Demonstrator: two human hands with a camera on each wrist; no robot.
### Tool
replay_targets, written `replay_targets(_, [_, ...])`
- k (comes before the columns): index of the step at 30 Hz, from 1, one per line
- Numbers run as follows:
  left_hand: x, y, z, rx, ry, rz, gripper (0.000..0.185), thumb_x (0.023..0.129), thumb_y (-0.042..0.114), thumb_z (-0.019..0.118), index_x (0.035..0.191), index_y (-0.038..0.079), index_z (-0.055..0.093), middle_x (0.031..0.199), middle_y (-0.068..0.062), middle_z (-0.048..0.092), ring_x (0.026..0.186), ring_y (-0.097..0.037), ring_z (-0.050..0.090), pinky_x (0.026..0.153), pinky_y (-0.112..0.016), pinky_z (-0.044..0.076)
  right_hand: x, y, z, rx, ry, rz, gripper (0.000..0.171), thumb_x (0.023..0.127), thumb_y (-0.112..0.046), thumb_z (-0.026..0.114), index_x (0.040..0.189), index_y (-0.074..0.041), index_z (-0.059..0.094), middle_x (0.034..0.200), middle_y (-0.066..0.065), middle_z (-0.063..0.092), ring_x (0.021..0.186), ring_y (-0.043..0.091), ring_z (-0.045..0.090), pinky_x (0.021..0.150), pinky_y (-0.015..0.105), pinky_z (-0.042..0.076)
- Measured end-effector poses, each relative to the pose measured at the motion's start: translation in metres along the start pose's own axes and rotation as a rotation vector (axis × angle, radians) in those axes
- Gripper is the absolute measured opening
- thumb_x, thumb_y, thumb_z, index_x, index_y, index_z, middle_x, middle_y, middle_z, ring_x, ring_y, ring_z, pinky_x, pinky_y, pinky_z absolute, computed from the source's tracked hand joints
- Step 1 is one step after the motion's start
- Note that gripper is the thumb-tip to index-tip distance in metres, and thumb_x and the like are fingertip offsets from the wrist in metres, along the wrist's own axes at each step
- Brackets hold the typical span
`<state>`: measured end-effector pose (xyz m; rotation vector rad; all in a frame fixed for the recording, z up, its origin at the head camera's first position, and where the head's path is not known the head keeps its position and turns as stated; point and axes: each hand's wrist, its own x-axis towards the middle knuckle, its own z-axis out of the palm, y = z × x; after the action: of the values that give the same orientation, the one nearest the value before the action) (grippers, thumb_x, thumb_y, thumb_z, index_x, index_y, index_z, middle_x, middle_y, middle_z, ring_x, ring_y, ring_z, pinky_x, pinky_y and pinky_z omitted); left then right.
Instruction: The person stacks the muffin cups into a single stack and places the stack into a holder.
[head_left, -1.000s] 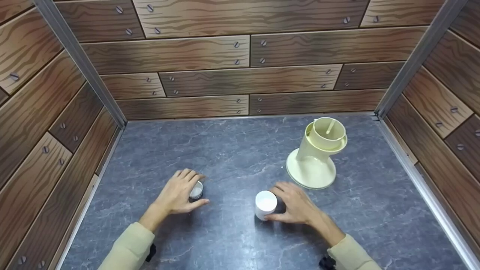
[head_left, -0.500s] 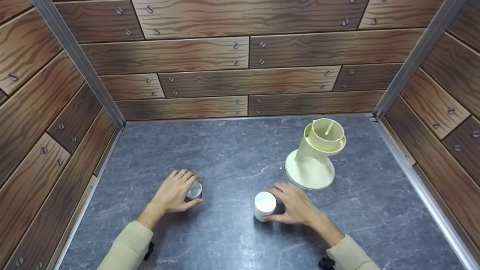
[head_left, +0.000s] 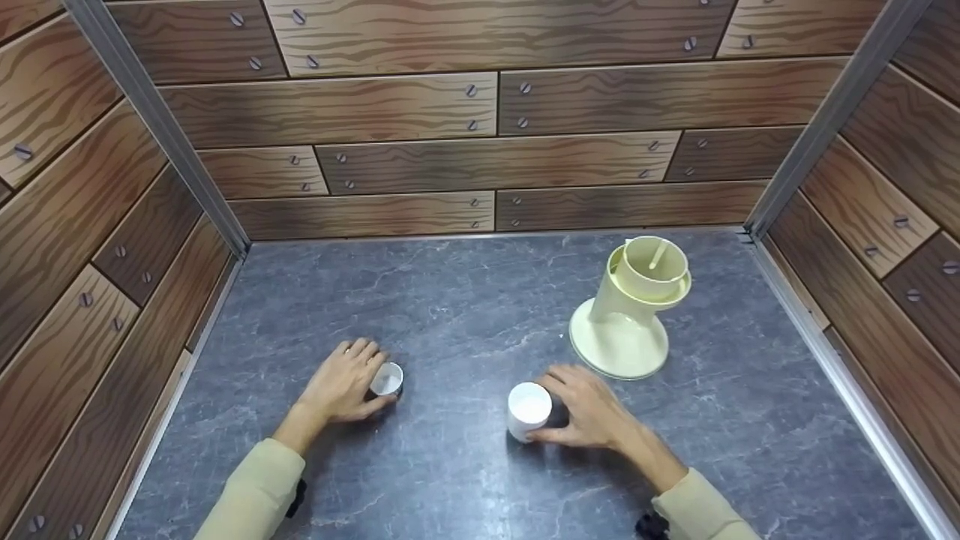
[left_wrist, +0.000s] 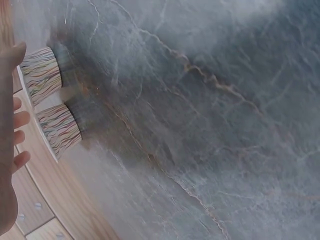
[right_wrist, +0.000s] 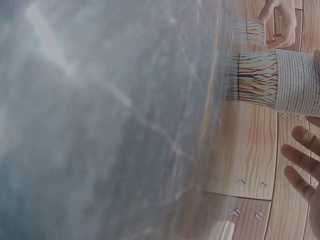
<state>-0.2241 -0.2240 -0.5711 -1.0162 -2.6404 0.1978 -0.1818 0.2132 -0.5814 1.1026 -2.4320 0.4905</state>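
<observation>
Toward the left of the tabletop (head_left: 450,487), the left hand (head_left: 341,381) has drawn back slightly over the last second, its grip spread loosely about the small cup (head_left: 388,380), which stands almost where it was; whether the fingers touch it cannot be told. Just right of centre, the right hand (head_left: 589,409) has scarcely moved, its grip pinching the upright white cup (head_left: 529,409) between thumb and forefinger. That suggests the small cup is being let go while the white cup, well apart from it, is kept steady.
</observation>
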Motion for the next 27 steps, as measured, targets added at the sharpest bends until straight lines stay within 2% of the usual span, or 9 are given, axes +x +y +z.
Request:
replay_targets(11, [0.0008,-0.0002,0.0016,0.008,0.003,0.007,0.070,0.091,0.066,0.066,0.126,0.006,0.068,0.118,-0.013,0.067,0.112,-0.031,0.060,0.094,-0.046,0.051,0.0009,-0.0006,0.0000,-0.003,-0.025,0.017,0.070,0.075,-0.074,0.082,0.116,-0.018,0.071,0.107,-0.001,0.070,0.097,0.016,0.066,0.083,0.037,0.054])
replay_targets(27, [0.0011,0.0005,0.0009,0.005,-0.012,-0.012,0.067,0.092,0.067,0.066,0.120,0.006,0.070,0.121,-0.014,0.068,0.114,-0.032,0.060,0.097,-0.047,0.050,-0.0005,-0.0002,0.0009,0.007,0.003,0.008,0.071,0.074,-0.075,0.081,0.117,-0.018,0.071,0.108,-0.002,0.069,0.099,0.016,0.067,0.084,0.035,0.055])
